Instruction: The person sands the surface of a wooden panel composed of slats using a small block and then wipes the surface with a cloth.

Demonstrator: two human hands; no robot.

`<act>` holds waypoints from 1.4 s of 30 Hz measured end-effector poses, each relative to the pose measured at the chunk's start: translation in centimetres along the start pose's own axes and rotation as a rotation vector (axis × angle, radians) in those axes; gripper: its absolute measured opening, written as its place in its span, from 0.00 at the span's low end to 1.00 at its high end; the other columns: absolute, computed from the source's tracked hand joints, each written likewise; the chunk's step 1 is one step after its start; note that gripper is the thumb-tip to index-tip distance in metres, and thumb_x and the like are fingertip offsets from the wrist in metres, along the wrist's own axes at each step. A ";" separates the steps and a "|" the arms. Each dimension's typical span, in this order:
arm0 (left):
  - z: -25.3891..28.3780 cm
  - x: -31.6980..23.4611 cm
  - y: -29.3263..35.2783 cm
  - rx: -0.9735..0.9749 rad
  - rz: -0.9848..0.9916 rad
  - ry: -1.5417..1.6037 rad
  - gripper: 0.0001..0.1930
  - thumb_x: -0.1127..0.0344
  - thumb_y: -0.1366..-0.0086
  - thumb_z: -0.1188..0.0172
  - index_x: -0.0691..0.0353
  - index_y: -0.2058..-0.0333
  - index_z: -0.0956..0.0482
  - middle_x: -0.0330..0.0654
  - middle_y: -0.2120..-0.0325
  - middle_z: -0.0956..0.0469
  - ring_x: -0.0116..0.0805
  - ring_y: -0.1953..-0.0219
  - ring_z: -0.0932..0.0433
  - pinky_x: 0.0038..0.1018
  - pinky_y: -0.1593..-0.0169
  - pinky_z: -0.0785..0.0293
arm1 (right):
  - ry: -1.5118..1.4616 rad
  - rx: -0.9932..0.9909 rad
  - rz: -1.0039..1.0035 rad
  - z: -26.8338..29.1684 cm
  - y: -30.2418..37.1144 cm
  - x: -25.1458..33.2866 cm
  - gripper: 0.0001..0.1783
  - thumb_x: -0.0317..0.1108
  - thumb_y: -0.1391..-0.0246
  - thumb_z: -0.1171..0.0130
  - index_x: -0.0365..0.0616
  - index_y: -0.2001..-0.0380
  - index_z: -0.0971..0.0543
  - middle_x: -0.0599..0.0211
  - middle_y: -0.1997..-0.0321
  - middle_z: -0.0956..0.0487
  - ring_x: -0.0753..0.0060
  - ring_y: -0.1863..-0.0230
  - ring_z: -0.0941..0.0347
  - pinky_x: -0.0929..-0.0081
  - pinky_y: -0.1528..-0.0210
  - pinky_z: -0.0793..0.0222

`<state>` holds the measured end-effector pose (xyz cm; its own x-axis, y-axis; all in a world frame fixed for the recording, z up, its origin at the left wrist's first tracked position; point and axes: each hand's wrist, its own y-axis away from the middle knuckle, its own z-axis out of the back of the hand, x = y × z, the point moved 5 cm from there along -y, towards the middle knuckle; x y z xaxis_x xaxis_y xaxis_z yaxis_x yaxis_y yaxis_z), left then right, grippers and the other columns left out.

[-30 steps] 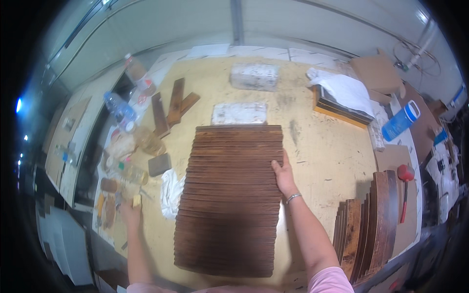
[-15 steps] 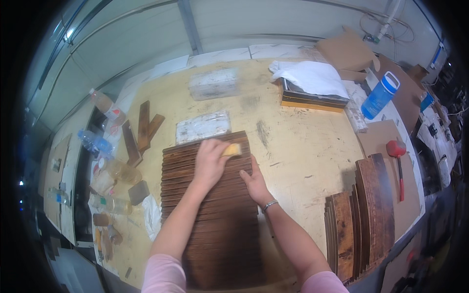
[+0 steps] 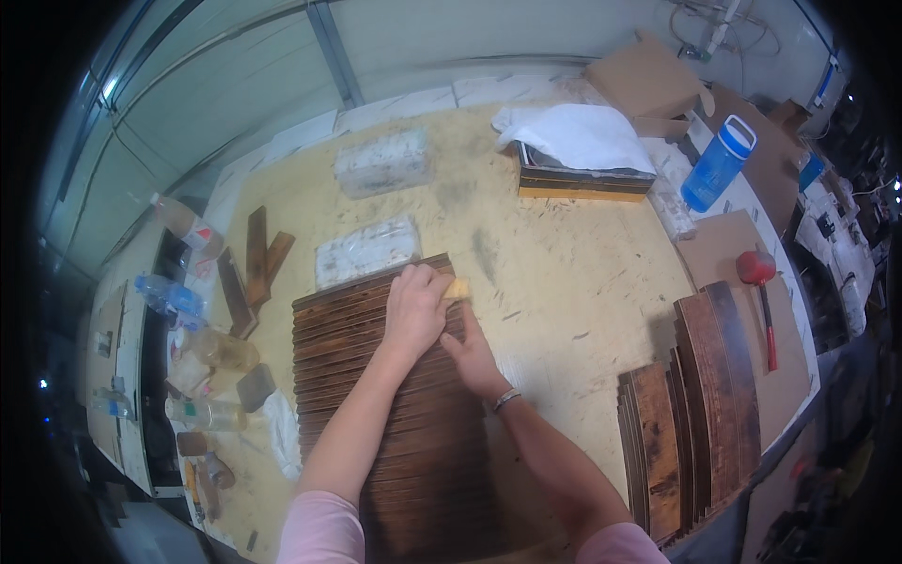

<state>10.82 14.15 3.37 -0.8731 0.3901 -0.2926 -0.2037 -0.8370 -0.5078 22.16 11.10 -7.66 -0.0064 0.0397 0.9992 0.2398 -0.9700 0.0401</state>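
A row of dark brown wooden strips [image 3: 413, 442], lying side by side with their long edges up, fills the table in front of me. My left hand [image 3: 414, 305] is closed on a yellow sponge [image 3: 458, 288], at the right end of the far strips. Just nearer, my right hand [image 3: 473, 355] rests against the right ends of the strips, fingers stretched and thumb apart over the wood. A bracelet circles that wrist. Behind the strips lies a white plastic-wrapped block [image 3: 367, 249].
More brown boards [image 3: 691, 414] stand at the right, near a red-headed mallet [image 3: 757, 270]. A blue bottle [image 3: 719, 164] and a box under a white cloth [image 3: 583, 141] stand farther back. Several plastic bottles [image 3: 188, 226] and loose wood pieces [image 3: 256, 254] line the left side.
My left hand has moved the sponge slightly right across the strips, to their right ends. My right hand stays by the same edge, now closer to the left. The whole view has shifted a little.
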 end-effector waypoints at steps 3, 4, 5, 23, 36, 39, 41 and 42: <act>0.0 1.9 0.9 0.066 0.069 -0.151 0.15 0.74 0.50 0.32 0.56 0.61 0.13 0.40 0.65 0.22 0.43 0.56 0.25 0.39 0.54 0.31 | -0.015 -0.013 0.001 0.4 0.0 0.2 0.43 0.30 0.36 0.42 0.30 0.25 0.50 0.40 0.23 0.43 0.48 0.22 0.48 0.64 0.21 0.54; 0.7 2.8 1.4 0.046 0.090 -0.245 0.14 0.74 0.51 0.31 0.57 0.62 0.13 0.40 0.66 0.23 0.43 0.57 0.25 0.39 0.54 0.31 | -0.020 -0.023 0.007 0.8 -0.1 -0.3 0.43 0.30 0.36 0.42 0.30 0.25 0.50 0.40 0.23 0.43 0.48 0.22 0.48 0.64 0.21 0.54; 1.8 3.3 1.9 0.017 0.140 -0.247 0.13 0.74 0.51 0.31 0.58 0.63 0.13 0.40 0.66 0.23 0.43 0.57 0.25 0.39 0.54 0.31 | 0.004 -0.027 0.027 0.8 -0.1 -0.4 0.43 0.30 0.35 0.42 0.31 0.25 0.51 0.41 0.23 0.42 0.51 0.22 0.47 0.65 0.22 0.53; 11.6 15.2 13.2 0.032 0.538 -0.348 0.12 0.70 0.43 0.32 0.61 0.58 0.14 0.48 0.66 0.21 0.53 0.57 0.22 0.45 0.53 0.26 | -0.046 0.020 -0.004 0.1 -0.1 -1.2 0.44 0.33 0.34 0.42 0.32 0.24 0.52 0.44 0.21 0.45 0.52 0.20 0.50 0.65 0.21 0.54; 7.7 9.4 8.5 -0.081 0.240 -0.324 0.14 0.68 0.47 0.30 0.56 0.60 0.14 0.42 0.67 0.22 0.46 0.60 0.24 0.43 0.57 0.29 | -0.031 0.036 0.003 1.0 -0.3 -1.1 0.42 0.32 0.33 0.45 0.33 0.24 0.53 0.45 0.21 0.45 0.53 0.20 0.50 0.66 0.21 0.55; 12.9 16.1 15.1 -0.072 0.518 -0.414 0.15 0.67 0.46 0.30 0.60 0.58 0.14 0.47 0.63 0.20 0.50 0.57 0.22 0.44 0.52 0.27 | -0.079 0.043 -0.002 0.5 -0.2 -1.1 0.42 0.32 0.33 0.45 0.33 0.24 0.53 0.45 0.21 0.45 0.54 0.20 0.50 0.66 0.21 0.55; 17.1 18.4 20.0 -0.070 0.573 -0.530 0.17 0.67 0.47 0.30 0.59 0.56 0.14 0.47 0.62 0.20 0.51 0.54 0.23 0.43 0.48 0.27 | -0.149 0.057 -0.024 0.2 -0.2 -1.3 0.42 0.32 0.32 0.46 0.34 0.23 0.53 0.46 0.20 0.46 0.54 0.20 0.50 0.66 0.21 0.55; 18.7 19.0 22.3 -0.063 0.690 -0.492 0.17 0.67 0.47 0.30 0.59 0.56 0.14 0.47 0.62 0.20 0.51 0.53 0.23 0.43 0.48 0.28 | -0.122 0.052 -0.025 0.1 -0.2 -1.3 0.42 0.31 0.32 0.46 0.34 0.23 0.53 0.46 0.21 0.45 0.55 0.21 0.50 0.66 0.22 0.54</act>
<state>-18.63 -4.26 1.58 -0.8890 -0.4230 -0.1751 0.4571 -0.7978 -0.3932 22.27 11.25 -8.93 0.1045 0.0959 0.9899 0.2909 -0.9548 0.0618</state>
